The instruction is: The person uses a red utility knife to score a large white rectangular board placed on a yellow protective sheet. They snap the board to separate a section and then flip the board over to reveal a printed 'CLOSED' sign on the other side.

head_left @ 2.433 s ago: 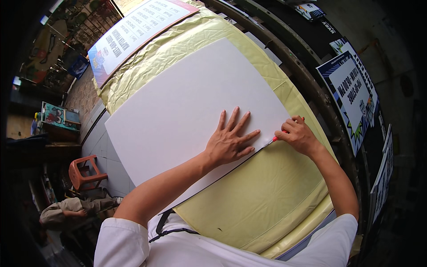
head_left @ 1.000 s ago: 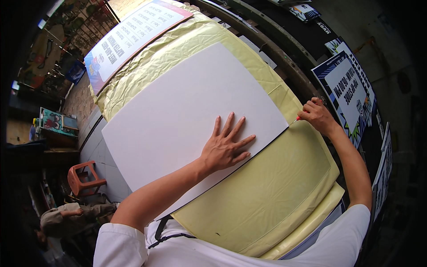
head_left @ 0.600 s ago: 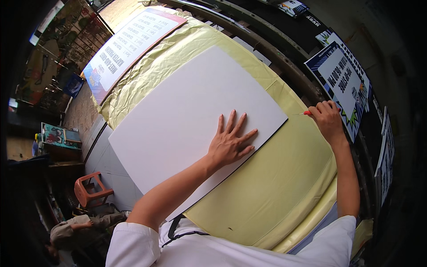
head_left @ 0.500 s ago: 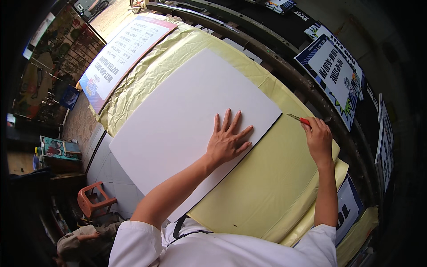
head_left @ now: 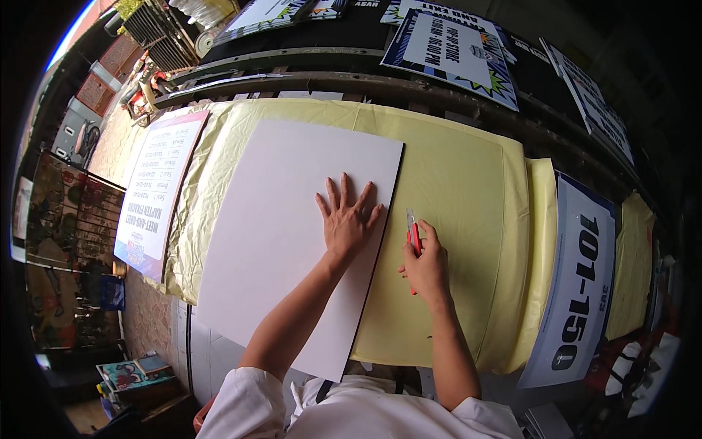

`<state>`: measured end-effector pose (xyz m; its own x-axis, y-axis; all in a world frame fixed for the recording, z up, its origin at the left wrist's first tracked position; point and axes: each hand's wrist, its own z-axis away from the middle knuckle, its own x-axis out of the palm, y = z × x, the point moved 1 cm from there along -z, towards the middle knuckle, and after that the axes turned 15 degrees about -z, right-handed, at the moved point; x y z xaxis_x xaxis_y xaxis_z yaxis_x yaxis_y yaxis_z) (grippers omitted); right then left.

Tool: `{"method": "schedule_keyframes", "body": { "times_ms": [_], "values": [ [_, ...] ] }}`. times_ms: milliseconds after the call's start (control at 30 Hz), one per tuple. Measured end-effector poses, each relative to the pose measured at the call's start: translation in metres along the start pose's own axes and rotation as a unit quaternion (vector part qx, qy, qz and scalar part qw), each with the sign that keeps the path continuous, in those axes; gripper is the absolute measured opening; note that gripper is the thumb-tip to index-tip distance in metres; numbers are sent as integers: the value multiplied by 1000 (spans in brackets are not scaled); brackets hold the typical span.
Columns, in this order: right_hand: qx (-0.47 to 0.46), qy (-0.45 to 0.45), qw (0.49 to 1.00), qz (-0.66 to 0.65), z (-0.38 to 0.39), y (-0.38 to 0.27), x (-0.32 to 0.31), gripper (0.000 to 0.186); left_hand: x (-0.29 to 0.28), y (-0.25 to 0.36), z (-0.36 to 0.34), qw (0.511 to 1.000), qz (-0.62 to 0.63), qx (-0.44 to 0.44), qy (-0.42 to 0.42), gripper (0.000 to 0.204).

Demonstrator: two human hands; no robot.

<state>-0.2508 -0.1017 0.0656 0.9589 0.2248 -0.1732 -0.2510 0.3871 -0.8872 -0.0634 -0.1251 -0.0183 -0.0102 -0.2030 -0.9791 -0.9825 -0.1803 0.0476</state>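
A large white board (head_left: 270, 212) lies on a table draped in yellow sheeting (head_left: 453, 183), its dark right edge running toward my body. My left hand (head_left: 347, 223) rests flat on the board near that edge, fingers spread. Just right of the edge, my right hand (head_left: 426, 265) grips a red utility knife (head_left: 415, 240) over the yellow sheeting. The knife's blade is out and points away from me; its tip is apart from the board.
A printed sign (head_left: 162, 194) lies at the table's left end, another printed sign (head_left: 570, 285) at the right. Dark rails (head_left: 322, 82) run behind the table, with more signs (head_left: 453, 58) beyond. A painted box (head_left: 139, 377) stands at the lower left.
The view has turned toward the right. My right hand has brought the knife leftward and nearer me, alongside the board's edge. My left hand stays flat on the board.
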Motion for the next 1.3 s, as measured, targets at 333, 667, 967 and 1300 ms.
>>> {"method": "schedule_keyframes", "body": {
  "times_ms": [333,667,967,1300],
  "values": [
    [-97,150,970,165,-4,19,62,61,-4,5,-2,999,30,12,-25,60],
    [-107,237,965,31,132,32,53,53,-20,-33,12,985,73,154,-3,70],
    [-94,260,960,-44,179,94,25,56,-16,-73,25,971,32,233,-34,81],
    [-102,245,962,-60,157,95,8,51,-13,-43,3,975,-13,214,-54,81]
  ]
}}
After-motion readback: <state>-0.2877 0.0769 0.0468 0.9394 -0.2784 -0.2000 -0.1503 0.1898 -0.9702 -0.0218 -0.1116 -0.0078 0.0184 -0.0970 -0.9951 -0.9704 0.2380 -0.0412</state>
